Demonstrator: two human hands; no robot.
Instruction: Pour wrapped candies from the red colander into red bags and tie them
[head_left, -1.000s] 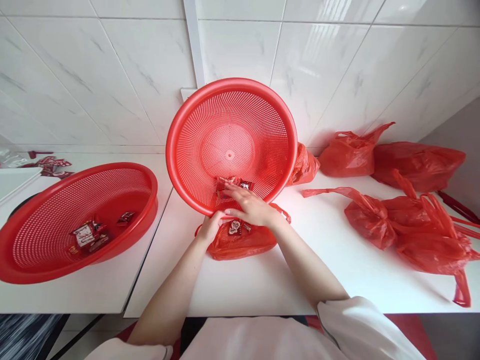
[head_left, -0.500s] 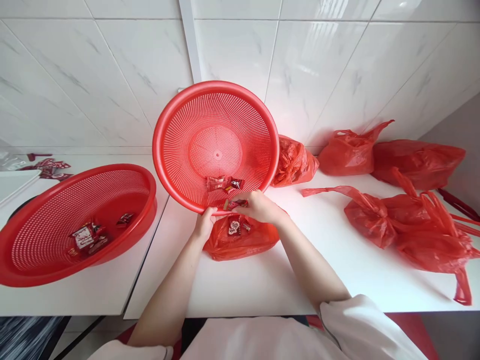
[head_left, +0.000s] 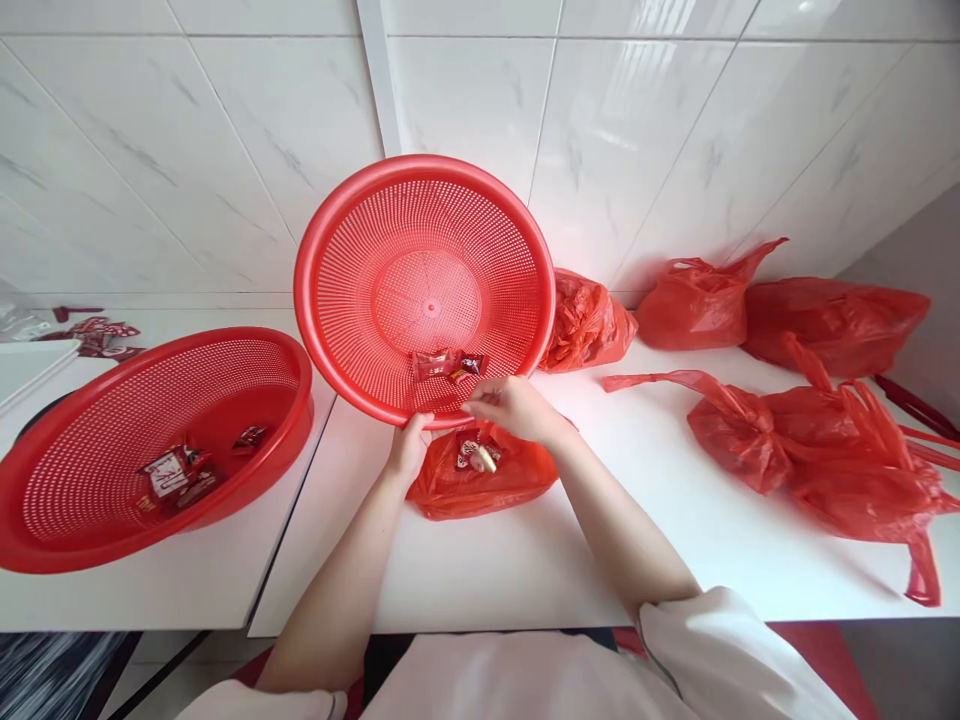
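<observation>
The left hand (head_left: 409, 447) grips the near rim of the tilted red colander (head_left: 427, 290), just beyond a red plastic bag (head_left: 487, 497). Near the wrapped candies (head_left: 433, 366), the right hand (head_left: 514, 408) is half curled, any contents unclear.

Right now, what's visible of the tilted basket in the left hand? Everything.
Round red perforated basket, apparently plastic: thick smooth rim, sides full of small holes, round base with a small central nub. It's tipped, mouth facing the camera. The left hand grips its near rim; a few wrapped snacks rest on its lower wall. The right hand is at the near rim, contact unclear. Whatever supports it behind is hidden.
</observation>
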